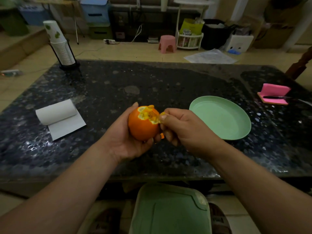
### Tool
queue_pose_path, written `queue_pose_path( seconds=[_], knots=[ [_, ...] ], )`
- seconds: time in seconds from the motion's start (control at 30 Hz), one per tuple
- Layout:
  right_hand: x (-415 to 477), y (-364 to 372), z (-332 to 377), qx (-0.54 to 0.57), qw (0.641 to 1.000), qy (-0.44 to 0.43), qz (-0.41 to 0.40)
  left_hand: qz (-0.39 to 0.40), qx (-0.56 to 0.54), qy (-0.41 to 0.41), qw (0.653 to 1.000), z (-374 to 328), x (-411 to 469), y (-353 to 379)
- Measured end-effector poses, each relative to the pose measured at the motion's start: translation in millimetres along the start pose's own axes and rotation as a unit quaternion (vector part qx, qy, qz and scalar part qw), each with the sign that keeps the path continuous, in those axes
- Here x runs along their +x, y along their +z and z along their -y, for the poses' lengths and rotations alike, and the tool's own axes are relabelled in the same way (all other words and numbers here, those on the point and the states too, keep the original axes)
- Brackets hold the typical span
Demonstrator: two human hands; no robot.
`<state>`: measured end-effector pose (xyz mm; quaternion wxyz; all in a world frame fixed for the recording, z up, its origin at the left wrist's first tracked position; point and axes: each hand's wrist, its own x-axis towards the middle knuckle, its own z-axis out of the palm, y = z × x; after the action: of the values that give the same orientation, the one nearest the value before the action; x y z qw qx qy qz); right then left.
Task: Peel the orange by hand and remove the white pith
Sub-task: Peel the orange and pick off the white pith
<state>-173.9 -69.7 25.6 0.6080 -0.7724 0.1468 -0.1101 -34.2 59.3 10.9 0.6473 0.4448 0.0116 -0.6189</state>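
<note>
- The orange (142, 124) sits near the middle of the view, held above the dark speckled tabletop (152, 81) towards its near edge.
- The left hand (126, 141) cups the orange from the 8 o'clock side, with its fingers curled under the fruit and one fingertip showing at the fruit's 11 o'clock.
- Most of the rind is on. At the fruit's 1 o'clock a ragged patch is torn open, with a white pith rim and yellow flesh inside.
- The right hand (185, 129) comes in from 3 o'clock and pinches a flap of peel (160, 118) at the edge of that patch between thumb and forefinger. Its other fingers are curled below.
- A small orange scrap (162, 135) shows between the two hands at the fruit's 5 o'clock; I cannot tell which hand holds it.
- A green plate (219, 118) lies on the tabletop at 3 o'clock from the orange, just beyond the right hand.
- A paper towel roll (58, 114), partly unrolled, lies at 9 o'clock, well apart.
- A stack of paper cups (59, 44) stands in a holder at 10 o'clock on the far corner.
- A pink pad (274, 92) with a pen (276, 97) lying on it sits at 2 o'clock near the right edge.
- A green bin (168, 210) stands on the floor at 6 o'clock, below the tabletop.
</note>
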Motion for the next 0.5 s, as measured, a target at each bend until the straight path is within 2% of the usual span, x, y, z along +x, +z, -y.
queue_pose_path(
  seconds=[0.07, 0.17, 0.2, 0.27, 0.33, 0.37, 0.43, 0.5],
  knots=[
    [7, 5, -6, 0.095, 0.995, 0.036, -0.014, 0.015, -0.034, -0.016, 0.999, 0, 3, -5],
    [16, -1, -20, 0.233, 0.966, 0.107, -0.035, 0.009, -0.086, -0.016, 0.996, -4, 5, -15],
    [19, -5, -26, 0.21, 0.969, 0.121, -0.048, -0.004, -0.089, -0.007, 0.996, -7, 7, -19],
    [26, -12, -43, 0.003, 0.989, 0.125, -0.079, -0.041, -0.071, 0.01, 0.997, -10, 9, -24],
    [32, -11, -59, -0.227, 0.963, 0.118, -0.083, -0.076, -0.037, 0.019, 0.996, -10, 13, -28],
    [34, -8, -66, -0.299, 0.944, 0.119, -0.066, -0.09, -0.02, 0.022, 0.995, -9, 14, -29],
    [35, 0, -70, -0.346, 0.929, 0.117, -0.057, -0.113, 0.005, 0.029, 0.993, -7, 16, -29],
    [35, 1, -70, -0.328, 0.936, 0.096, -0.09, -0.128, 0.029, 0.036, 0.991, -5, 17, -28]
  ],
)
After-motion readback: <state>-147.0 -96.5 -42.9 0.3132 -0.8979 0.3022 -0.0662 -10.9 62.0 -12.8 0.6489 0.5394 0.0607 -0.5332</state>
